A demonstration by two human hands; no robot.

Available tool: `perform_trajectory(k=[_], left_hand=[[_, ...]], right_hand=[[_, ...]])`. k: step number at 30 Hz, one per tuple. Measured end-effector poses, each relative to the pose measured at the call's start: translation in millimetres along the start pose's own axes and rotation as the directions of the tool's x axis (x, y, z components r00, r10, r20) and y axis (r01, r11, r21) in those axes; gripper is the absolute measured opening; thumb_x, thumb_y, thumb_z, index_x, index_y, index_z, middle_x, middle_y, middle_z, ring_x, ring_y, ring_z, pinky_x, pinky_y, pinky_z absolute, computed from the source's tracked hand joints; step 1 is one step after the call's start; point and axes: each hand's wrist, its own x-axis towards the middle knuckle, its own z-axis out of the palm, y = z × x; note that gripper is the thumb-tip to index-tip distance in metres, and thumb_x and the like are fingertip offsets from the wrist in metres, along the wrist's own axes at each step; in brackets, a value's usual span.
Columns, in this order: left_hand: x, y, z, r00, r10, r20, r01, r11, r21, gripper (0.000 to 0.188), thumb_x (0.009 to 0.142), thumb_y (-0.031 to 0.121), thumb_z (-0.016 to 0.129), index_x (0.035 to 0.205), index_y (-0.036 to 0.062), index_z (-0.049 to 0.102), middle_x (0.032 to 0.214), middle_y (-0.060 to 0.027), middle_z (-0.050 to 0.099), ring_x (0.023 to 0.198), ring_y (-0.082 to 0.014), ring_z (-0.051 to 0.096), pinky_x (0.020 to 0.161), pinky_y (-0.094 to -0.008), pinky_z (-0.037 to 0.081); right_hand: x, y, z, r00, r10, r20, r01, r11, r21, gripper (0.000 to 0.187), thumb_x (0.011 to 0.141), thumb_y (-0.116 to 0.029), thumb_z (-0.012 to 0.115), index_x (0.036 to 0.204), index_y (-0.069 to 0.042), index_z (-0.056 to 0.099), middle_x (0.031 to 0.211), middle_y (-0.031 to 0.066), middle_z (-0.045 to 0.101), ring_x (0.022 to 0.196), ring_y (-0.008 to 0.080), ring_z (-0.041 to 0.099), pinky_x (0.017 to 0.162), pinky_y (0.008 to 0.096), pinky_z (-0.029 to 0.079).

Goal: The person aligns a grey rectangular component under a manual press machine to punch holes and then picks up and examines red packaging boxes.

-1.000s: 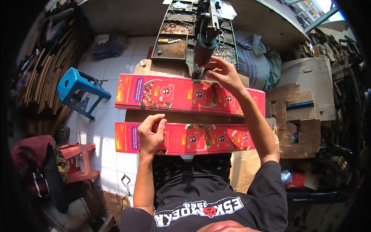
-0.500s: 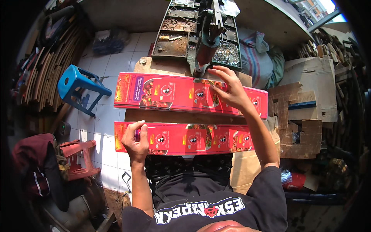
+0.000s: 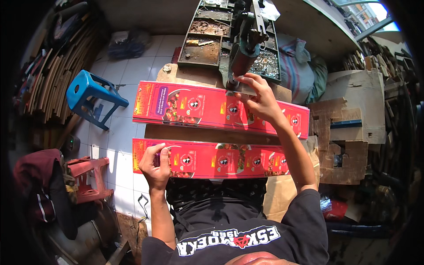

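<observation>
Two red printed strips with food pictures lie across the work surface, one behind the other. My left hand (image 3: 155, 168) rests over the left part of the near red strip (image 3: 203, 161), its fingers bent and thumb apart from the index finger. Above the far red strip (image 3: 212, 106), my right hand (image 3: 260, 98) reaches to the lower end of a dark hand press (image 3: 244, 59). Its index fingertip is at the press tip, and the thumb is a little apart over the strip's far edge. Anything small at these fingertips is too tiny to make out.
Behind the strips stands a compartment tray (image 3: 201, 51) with small metal bits. A blue stool (image 3: 90, 95) and a red stool (image 3: 90, 176) are at the left. Cut cardboard (image 3: 349, 152) lies at the right, with a striped sack (image 3: 293, 66) behind.
My right hand has shifted slightly left, bringing its index fingertip to the press tip. The left hand stays on the near strip. The whole view has shifted a little.
</observation>
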Motion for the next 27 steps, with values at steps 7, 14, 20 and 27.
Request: perform_trajectory(k=[7, 14, 20, 27], left_hand=[[3, 3, 0, 1.000, 0.021, -0.008, -0.020, 1.000, 0.018, 0.007, 0.091, 0.004, 0.068, 0.097, -0.0002, 0.068, 0.079, -0.0089, 0.067, 0.066, -0.0161, 0.065, 0.061, -0.0280, 0.050], [1, -4, -6, 0.999, -0.011, -0.051, 0.014, 0.998, 0.061, 0.012, 0.092, 0.005, 0.067, 0.101, -0.0015, 0.068, 0.091, -0.0129, 0.068, 0.081, -0.0234, 0.066, 0.074, -0.0335, 0.051], [20, -16, -40, 0.979, 0.039, -0.199, 0.068, 0.859, 0.507, 0.031, 0.094, 0.012, 0.062, 0.122, -0.0020, 0.066, 0.127, -0.0192, 0.063, 0.120, -0.0336, 0.059, 0.105, -0.0430, 0.043], [19, -53, -58, 0.933, -0.332, -0.138, 0.358, 0.893, 0.272, 0.029, 0.094, 0.010, 0.066, 0.119, -0.0049, 0.068, 0.103, -0.0163, 0.072, 0.085, -0.0217, 0.069, 0.076, -0.0345, 0.055]], right_hand=[[-1, 0, 2, 0.998, 0.069, 0.011, -0.070, 0.988, 0.137, 0.049, 0.084, -0.013, 0.075, 0.132, -0.013, 0.063, 0.140, 0.0171, 0.051, 0.131, 0.0340, 0.047, 0.091, 0.0377, 0.054], [-13, -8, -10, 0.998, 0.065, 0.000, -0.065, 0.989, 0.135, 0.046, 0.085, -0.013, 0.076, 0.130, -0.011, 0.064, 0.137, 0.0169, 0.054, 0.127, 0.0336, 0.052, 0.098, 0.0402, 0.050], [-85, -32, -65, 0.960, 0.189, -0.205, -0.193, 0.981, -0.001, 0.046, 0.086, -0.012, 0.075, 0.129, -0.004, 0.063, 0.132, 0.0182, 0.061, 0.125, 0.0333, 0.057, 0.106, 0.0403, 0.043], [-251, 29, -69, 0.600, 0.640, -0.479, -0.782, 0.596, -0.183, 0.060, 0.090, -0.022, 0.073, 0.138, 0.008, 0.051, 0.131, 0.0253, 0.060, 0.120, 0.0378, 0.059, 0.106, 0.0428, 0.043]])
